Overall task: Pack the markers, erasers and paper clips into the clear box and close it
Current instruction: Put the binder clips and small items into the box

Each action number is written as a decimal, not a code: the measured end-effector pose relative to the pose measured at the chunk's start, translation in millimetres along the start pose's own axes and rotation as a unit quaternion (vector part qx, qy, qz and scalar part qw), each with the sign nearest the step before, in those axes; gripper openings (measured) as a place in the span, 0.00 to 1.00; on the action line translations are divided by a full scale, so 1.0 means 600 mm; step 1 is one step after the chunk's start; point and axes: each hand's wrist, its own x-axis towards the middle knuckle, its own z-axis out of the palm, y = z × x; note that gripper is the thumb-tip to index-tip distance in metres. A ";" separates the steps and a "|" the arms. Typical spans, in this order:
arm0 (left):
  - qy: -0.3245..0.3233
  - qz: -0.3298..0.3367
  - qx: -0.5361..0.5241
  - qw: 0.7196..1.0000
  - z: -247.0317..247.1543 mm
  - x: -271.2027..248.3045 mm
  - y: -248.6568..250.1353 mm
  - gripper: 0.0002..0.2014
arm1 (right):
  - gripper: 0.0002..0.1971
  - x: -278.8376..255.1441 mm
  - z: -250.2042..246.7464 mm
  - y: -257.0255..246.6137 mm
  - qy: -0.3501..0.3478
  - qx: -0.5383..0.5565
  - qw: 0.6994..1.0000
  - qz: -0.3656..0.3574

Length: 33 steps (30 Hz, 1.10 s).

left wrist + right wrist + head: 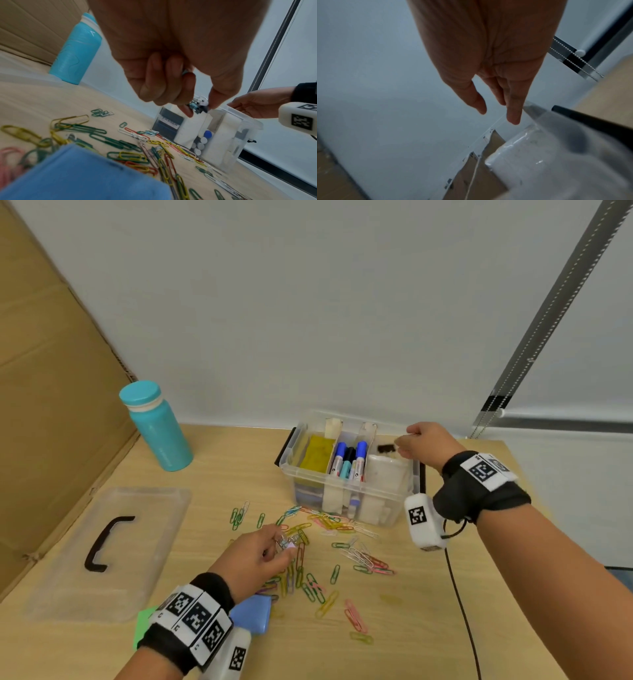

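Observation:
The clear box [394,501] stands open at the back of the table. Blue-capped markers [347,462] stand in its middle compartment and a yellow eraser [317,455] lies in the left one. Coloured paper clips [363,559] are scattered on the table in front of the box. My left hand [286,544] hovers over them and pinches a small bunch of clips [199,106] between thumb and fingers. My right hand [402,445] hangs over the box's right compartment with its fingers [513,115] straight and holding nothing. A blue eraser [251,613] lies under my left wrist.
The clear lid [106,553] with a black handle lies flat at the left. A teal bottle [157,426] stands behind it, near a cardboard wall [51,371]. A green piece [142,625] lies by the blue eraser. A black cable [460,604] runs along the table's right side.

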 end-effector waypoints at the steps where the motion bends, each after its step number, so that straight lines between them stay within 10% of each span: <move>1: -0.001 -0.002 0.001 1.000 0.000 -0.002 -0.001 0.10 | 0.25 -0.004 0.002 0.002 0.011 -0.017 1.000 -0.015; 9: -0.025 0.027 0.066 0.997 0.002 0.015 0.059 0.08 | 0.23 -0.134 0.062 0.083 0.126 -0.228 0.946 -0.193; 21: 0.012 0.079 0.344 0.936 -0.013 0.295 0.306 0.15 | 0.35 -0.145 0.126 0.130 0.171 -0.179 0.940 -0.234; 33: -0.041 0.055 0.238 0.969 -0.015 0.344 0.293 0.23 | 0.37 -0.145 0.132 0.139 0.168 -0.181 0.941 -0.232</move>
